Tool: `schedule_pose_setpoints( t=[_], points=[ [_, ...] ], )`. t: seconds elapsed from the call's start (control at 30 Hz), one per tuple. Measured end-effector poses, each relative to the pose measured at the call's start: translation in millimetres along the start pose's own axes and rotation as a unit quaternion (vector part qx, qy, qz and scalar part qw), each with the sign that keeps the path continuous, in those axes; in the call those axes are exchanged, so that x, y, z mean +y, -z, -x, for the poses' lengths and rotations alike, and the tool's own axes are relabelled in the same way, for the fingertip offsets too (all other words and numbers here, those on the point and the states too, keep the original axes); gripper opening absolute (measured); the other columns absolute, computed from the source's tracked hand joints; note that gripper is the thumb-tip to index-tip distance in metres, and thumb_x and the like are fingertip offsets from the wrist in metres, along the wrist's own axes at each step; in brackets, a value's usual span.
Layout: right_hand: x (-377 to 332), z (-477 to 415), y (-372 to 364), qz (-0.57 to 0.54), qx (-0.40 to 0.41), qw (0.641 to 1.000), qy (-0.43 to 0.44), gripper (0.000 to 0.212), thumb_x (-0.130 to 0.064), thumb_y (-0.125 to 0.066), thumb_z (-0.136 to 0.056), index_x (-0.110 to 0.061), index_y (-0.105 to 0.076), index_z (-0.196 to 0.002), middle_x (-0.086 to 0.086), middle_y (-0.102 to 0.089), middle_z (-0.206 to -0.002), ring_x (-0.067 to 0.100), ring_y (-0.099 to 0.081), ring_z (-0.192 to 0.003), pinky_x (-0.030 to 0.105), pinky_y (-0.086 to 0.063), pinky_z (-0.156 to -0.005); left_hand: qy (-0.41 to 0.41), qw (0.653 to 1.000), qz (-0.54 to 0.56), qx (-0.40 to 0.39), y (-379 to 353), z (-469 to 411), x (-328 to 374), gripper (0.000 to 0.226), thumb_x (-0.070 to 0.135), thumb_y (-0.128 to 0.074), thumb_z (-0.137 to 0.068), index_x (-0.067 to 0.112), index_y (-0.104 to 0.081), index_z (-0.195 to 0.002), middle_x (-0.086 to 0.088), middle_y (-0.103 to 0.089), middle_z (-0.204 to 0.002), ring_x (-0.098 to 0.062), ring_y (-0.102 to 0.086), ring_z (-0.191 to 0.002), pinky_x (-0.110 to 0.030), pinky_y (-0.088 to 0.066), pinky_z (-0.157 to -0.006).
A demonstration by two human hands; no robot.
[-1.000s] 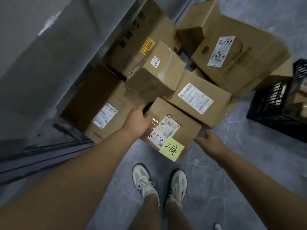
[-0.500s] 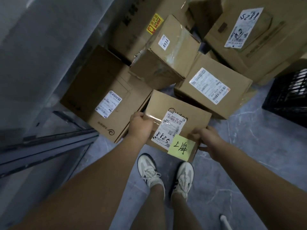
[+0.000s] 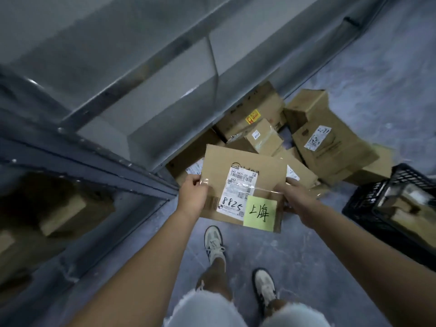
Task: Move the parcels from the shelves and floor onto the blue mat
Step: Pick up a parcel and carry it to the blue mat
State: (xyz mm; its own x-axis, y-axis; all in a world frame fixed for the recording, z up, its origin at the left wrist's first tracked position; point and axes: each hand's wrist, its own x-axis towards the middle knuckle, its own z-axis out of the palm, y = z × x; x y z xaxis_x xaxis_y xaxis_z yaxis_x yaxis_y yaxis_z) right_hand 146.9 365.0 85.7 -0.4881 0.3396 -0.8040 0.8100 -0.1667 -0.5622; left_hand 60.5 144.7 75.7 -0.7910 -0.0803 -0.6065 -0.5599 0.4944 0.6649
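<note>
I hold a flat brown cardboard parcel [image 3: 245,166] with a white shipping label and a yellow-green sticky note, lifted off the floor in front of me. My left hand [image 3: 192,197] grips its left edge and my right hand [image 3: 295,199] grips its right edge. Behind it, several more cardboard parcels lie heaped on the grey floor: a small taped box [image 3: 262,138], a large box with a white label [image 3: 330,142] and a long box with a yellow sticker [image 3: 250,114]. No blue mat is in view.
Grey metal shelving [image 3: 113,95] fills the left side, with dark boxes [image 3: 59,208] on a lower shelf. A black plastic crate [image 3: 368,208] holding items stands on the right. My feet in pale sneakers [image 3: 213,241] stand on the grey floor.
Both hands closed on the parcel's sides and raised it off the floor pile. My view pulled back and up, so the shelving now fills the left.
</note>
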Motion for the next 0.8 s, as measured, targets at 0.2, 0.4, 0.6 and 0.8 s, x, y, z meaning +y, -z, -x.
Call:
schedule_pose_setpoints(
  t=[0.2,0.4,0.6,0.8],
  points=[
    [-41,94,16,0.048,-0.067,0.988,0.130,0.033,-0.012,-0.049,-0.088,-0.031,-0.059,-0.114,-0.009,-0.069,-0.085,0.004,-0.066,-0.063,0.020,-0.048,-0.048,0.009,0.976,0.177,0.129,47,105,12,0.021,0.020,-0.059,-0.085,0.020,-0.063,-0.106,0.001,-0.065,-0.099,-0.018,-0.056,-0.087,-0.030,-0.044,-0.071],
    [-60,165,-15,0.173,-0.090,0.948,0.251,0.047,-0.015,-0.052,-0.085,-0.029,-0.050,-0.130,0.000,-0.064,-0.107,0.021,-0.064,-0.092,0.042,-0.055,-0.084,0.013,0.944,0.259,0.203,106,186,-21,0.006,0.020,-0.058,-0.085,0.019,-0.062,-0.090,-0.002,-0.066,-0.095,-0.020,-0.059,-0.085,-0.038,-0.050,-0.080],
    [-51,230,-119,0.331,-0.184,0.855,0.355,0.045,-0.023,-0.053,-0.088,-0.021,-0.049,-0.133,-0.005,-0.065,-0.106,0.011,-0.060,-0.083,0.026,-0.044,-0.063,0.027,0.913,0.294,0.282,198,254,-108,0.015,0.031,-0.061,-0.083,0.016,-0.062,-0.083,-0.004,-0.066,-0.089,-0.019,-0.062,-0.084,-0.038,-0.051,-0.080],
    [-4,330,-280,0.402,-0.320,0.763,0.392,0.041,-0.021,-0.057,-0.091,-0.026,-0.048,-0.131,-0.002,-0.065,-0.107,0.003,-0.059,-0.077,0.021,-0.045,-0.058,0.073,0.850,0.348,0.388,307,342,-244,0.015,0.020,-0.069,-0.081,0.013,-0.058,-0.075,-0.010,-0.067,-0.088,-0.027,-0.064,-0.088,-0.047,-0.054,-0.088]
  ],
)
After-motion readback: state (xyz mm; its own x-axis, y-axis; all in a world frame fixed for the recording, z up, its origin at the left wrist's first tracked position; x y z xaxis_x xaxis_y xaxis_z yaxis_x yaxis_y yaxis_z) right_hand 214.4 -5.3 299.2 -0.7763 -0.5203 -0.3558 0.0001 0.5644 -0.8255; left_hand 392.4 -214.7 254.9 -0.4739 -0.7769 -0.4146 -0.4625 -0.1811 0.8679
